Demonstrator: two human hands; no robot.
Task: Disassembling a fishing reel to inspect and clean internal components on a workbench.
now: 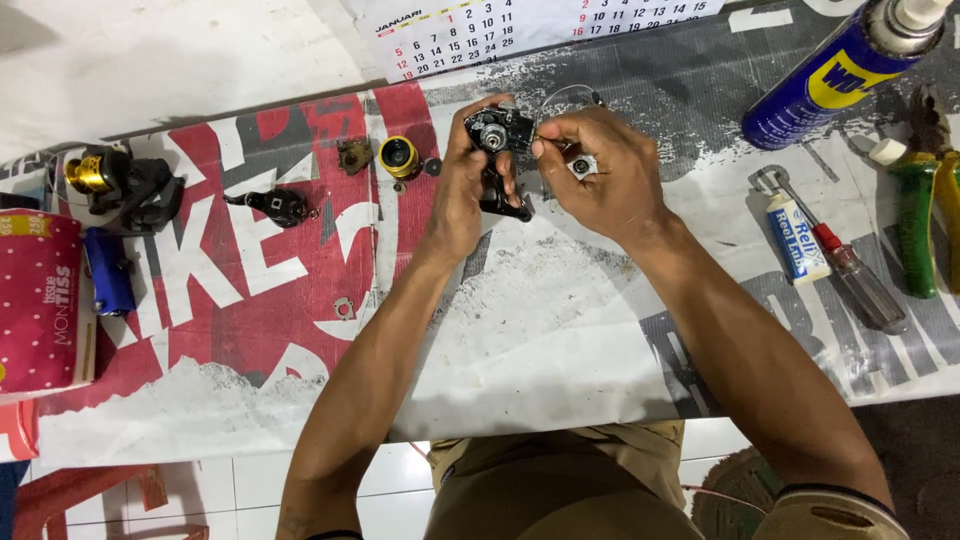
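My left hand [462, 190] clamps the black metal fishing-reel body [500, 140] above the worktop [540, 330]; my right hand [600, 170] pinches a tiny part at it, which could slip and vanish among the loose pieces.

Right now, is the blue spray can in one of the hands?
No, the blue spray can lies on the mat at the far right, while the left hand and right hand both hold the black reel body.
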